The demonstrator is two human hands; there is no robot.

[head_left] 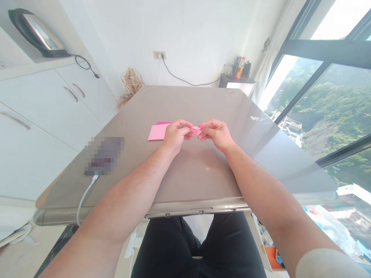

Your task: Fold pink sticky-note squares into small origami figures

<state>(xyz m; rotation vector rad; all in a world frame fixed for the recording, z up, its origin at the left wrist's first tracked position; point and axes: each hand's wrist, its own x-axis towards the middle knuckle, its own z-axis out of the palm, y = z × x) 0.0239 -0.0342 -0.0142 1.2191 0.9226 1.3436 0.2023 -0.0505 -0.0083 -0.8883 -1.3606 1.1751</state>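
Pink folded paper (196, 130), small and creased, is held near the middle of the grey-brown surface (199, 177), between the two hands. Its left end is pinched by the thumb and fingers of the left hand (176, 134), and its right end is gripped likewise by the right hand (216, 134). Whether the surface is touched by the folded piece cannot be told. Just beside the left hand, a pale pink sheet (157, 132) is laid flat, partly hidden by that hand, and a deeper pink sheet (162, 122) is mostly covered by it. Farther left, a dark, blurred object (106, 156) is placed, with a white cable (84, 195) connected at its near end. Beyond the far edge, a black cord (197, 85) is plugged into a wall outlet (159, 55). On the right, trees (342, 96) are seen through a dark-framed window (319, 50).
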